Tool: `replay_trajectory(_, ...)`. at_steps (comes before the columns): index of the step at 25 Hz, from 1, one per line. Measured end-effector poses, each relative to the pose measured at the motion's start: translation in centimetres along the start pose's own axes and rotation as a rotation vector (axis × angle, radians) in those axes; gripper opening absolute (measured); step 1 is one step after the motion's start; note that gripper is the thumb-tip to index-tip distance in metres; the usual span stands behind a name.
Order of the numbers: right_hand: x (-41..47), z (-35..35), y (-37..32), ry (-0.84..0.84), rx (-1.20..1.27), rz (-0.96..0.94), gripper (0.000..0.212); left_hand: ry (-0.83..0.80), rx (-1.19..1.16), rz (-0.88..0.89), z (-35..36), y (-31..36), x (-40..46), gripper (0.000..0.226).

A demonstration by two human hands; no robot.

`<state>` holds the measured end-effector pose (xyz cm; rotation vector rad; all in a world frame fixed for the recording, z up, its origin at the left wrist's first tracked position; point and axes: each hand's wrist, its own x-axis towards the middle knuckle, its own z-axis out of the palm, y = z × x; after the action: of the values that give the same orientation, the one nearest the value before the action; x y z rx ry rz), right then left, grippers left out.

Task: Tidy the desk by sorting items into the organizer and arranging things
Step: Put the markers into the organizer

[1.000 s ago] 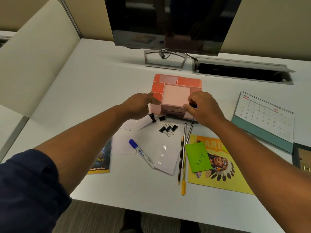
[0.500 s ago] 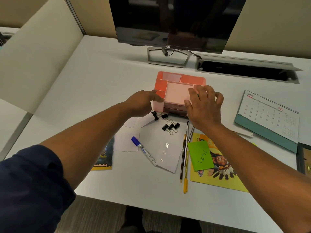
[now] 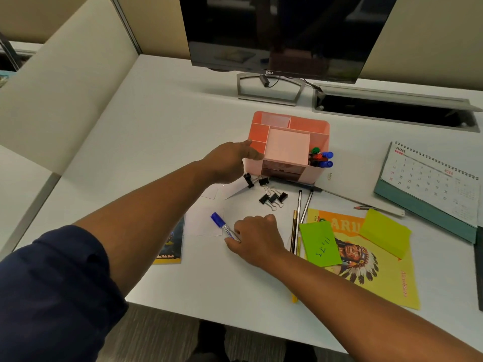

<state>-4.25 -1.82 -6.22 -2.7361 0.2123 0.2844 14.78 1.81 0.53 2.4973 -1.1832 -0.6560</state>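
A: Grip status: right hand (image 3: 254, 237) is down on the blue-capped marker (image 3: 224, 226), fingers curled over the barrel's near end. Looks like a pinch on it, though the fingertips are hidden under the hand. Left hand (image 3: 230, 160) has straight fingers pressed against the left wall of the pink organizer (image 3: 288, 146), bracing it and holding nothing.

B: Marker orientation?

A: Lying flat on loose white paper (image 3: 202, 220). Long axis runs diagonally, cap pointing up-left, away from the right hand; barrel goes under the fingers. Organizer sits further back and slightly right of the marker. Right hand is the nearer one by far.

B: Destination?

A: Probably the right-hand compartment, where other markers (image 3: 324, 159) already stand. The lift goes forward over the binder clips (image 3: 273, 197), which lie between marker and organizer.

B: Surface and room?

A: White worktop (image 3: 156, 126), smooth. Pencils (image 3: 296, 226) just right of the hand, green sticky note (image 3: 320, 242) on a yellow booklet (image 3: 366, 259) beyond them. Calendar (image 3: 433, 184) far right, monitor (image 3: 282, 35) at the back, partition panel on the left.
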Motion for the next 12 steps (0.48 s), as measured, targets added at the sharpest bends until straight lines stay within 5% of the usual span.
replay_trajectory(8, 0.4, -0.8, -0.4, -0.023, 0.257, 0.090, 0.025, -0.007, -0.018, 0.009, 0.0, -0.2, 0.2, 0.070)
replay_trajectory(12, -1.2, -2.7, 1.0, 0.151, 0.427, 0.090, 0.017, -0.011, -0.004, -0.002, -0.1, -0.1, 0.2, 0.068)
